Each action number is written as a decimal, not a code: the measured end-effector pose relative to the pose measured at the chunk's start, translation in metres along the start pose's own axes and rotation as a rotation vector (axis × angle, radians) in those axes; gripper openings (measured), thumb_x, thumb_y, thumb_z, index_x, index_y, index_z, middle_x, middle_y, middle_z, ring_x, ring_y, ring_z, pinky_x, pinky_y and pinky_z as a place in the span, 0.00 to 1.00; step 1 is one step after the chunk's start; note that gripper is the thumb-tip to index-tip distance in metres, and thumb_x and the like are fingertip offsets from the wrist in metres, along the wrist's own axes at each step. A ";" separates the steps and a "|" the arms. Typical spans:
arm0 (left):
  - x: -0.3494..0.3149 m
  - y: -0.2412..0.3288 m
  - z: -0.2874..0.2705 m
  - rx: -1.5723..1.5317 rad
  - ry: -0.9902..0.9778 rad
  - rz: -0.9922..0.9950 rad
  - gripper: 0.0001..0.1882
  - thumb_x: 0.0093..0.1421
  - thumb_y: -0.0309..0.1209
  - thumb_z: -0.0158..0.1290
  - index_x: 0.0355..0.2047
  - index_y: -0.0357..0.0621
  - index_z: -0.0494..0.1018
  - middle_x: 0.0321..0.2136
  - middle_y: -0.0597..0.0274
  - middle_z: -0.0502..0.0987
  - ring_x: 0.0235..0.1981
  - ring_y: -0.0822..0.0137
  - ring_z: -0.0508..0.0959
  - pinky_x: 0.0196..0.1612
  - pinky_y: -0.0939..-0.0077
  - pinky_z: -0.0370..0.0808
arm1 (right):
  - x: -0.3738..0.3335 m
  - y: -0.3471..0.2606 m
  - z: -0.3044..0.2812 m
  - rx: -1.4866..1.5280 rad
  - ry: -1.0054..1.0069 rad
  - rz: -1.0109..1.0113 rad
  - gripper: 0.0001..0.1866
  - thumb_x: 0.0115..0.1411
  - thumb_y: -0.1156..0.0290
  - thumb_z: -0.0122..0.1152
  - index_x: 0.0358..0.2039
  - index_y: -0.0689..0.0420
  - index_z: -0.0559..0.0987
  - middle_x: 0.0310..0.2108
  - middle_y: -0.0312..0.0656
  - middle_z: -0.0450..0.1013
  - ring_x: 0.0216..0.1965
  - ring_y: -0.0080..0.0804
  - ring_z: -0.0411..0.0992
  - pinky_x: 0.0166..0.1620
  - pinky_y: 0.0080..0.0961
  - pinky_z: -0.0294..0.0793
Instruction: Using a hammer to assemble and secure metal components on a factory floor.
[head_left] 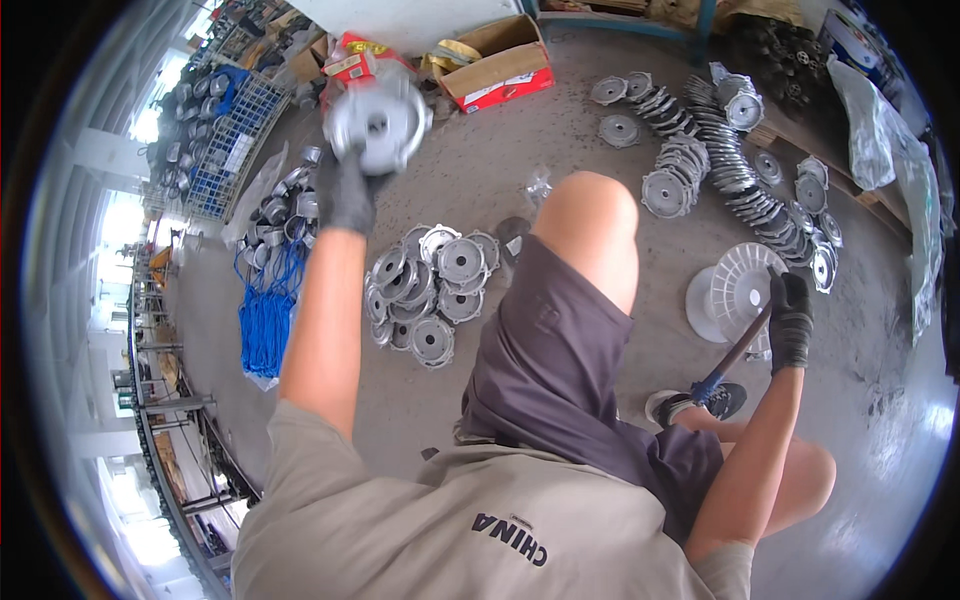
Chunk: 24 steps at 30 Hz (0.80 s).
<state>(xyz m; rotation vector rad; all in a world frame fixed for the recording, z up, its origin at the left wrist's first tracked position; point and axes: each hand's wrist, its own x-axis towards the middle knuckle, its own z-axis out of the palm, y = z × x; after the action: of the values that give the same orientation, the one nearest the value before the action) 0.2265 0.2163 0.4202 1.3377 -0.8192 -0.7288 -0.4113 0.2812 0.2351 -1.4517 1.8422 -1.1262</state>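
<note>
My left hand (pixel 348 195), in a dark glove, reaches up and to the left. It grips the rim of a round silver metal end cover (pixel 398 125), slightly blurred and held off the floor. My right hand (pixel 791 320), gloved too, is closed around a brown-handled tool (pixel 743 350) that slants down to a blue end near my shoe; I cannot make out its kind. Just left of that hand a white plastic spool (pixel 738 290) rests on the floor. A pile of similar metal covers (pixel 432 285) lies between my left arm and my knee.
Long curved rows of metal covers (pixel 735 170) lie at the right, beside a wooden pallet (pixel 860 180). Far off are an open cardboard box (pixel 500 60) and a wire crate (pixel 230 140). Metal parts with blue cords (pixel 265 325) lie at the left.
</note>
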 end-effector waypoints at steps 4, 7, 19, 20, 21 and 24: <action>-0.073 -0.136 -0.173 0.349 0.169 -0.257 0.24 0.66 0.41 0.58 0.58 0.42 0.74 0.51 0.53 0.80 0.46 0.56 0.84 0.42 0.59 0.87 | -0.005 0.018 0.034 -0.290 -0.065 0.070 0.19 0.67 0.62 0.65 0.52 0.61 0.79 0.49 0.51 0.79 0.51 0.48 0.77 0.56 0.40 0.73; -0.174 -0.202 -0.190 0.353 0.315 -0.759 0.19 0.71 0.29 0.50 0.60 0.40 0.68 0.50 0.47 0.78 0.46 0.46 0.84 0.39 0.49 0.88 | -0.010 0.045 0.028 -0.487 -0.063 0.080 0.19 0.65 0.61 0.65 0.49 0.61 0.81 0.48 0.54 0.79 0.51 0.53 0.76 0.56 0.43 0.73; -0.279 -0.279 -0.274 -0.019 0.567 -1.169 0.22 0.69 0.38 0.53 0.61 0.45 0.70 0.53 0.47 0.78 0.50 0.48 0.82 0.50 0.51 0.85 | -0.010 0.093 0.017 -0.367 -0.114 0.213 0.14 0.65 0.62 0.63 0.41 0.60 0.82 0.38 0.46 0.79 0.41 0.43 0.75 0.50 0.38 0.72; -0.269 -0.279 -0.283 -0.073 0.606 -1.121 0.22 0.70 0.39 0.52 0.61 0.45 0.71 0.54 0.46 0.78 0.50 0.48 0.82 0.51 0.51 0.84 | -0.010 0.093 0.017 -0.328 -0.115 0.265 0.14 0.65 0.62 0.63 0.42 0.60 0.82 0.38 0.45 0.79 0.41 0.41 0.75 0.50 0.38 0.72; -0.251 -0.277 -0.289 -0.122 0.658 -1.058 0.22 0.70 0.40 0.52 0.61 0.45 0.71 0.55 0.46 0.78 0.51 0.47 0.81 0.53 0.50 0.83 | -0.010 0.088 0.026 -0.316 -0.130 0.262 0.14 0.65 0.62 0.63 0.42 0.60 0.82 0.38 0.45 0.79 0.41 0.41 0.75 0.50 0.38 0.72; -0.228 -0.250 -0.349 -0.267 0.778 -0.872 0.23 0.72 0.43 0.51 0.61 0.47 0.71 0.57 0.46 0.76 0.53 0.47 0.80 0.56 0.50 0.81 | -0.012 0.081 0.041 -0.294 -0.121 0.281 0.15 0.66 0.61 0.62 0.44 0.60 0.82 0.38 0.44 0.80 0.41 0.38 0.75 0.50 0.36 0.72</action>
<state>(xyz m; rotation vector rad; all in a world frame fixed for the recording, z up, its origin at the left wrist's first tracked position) 0.4015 0.5685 0.1339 1.5463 0.5120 -0.8337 -0.4160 0.2866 0.1442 -1.3254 2.1087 -0.6396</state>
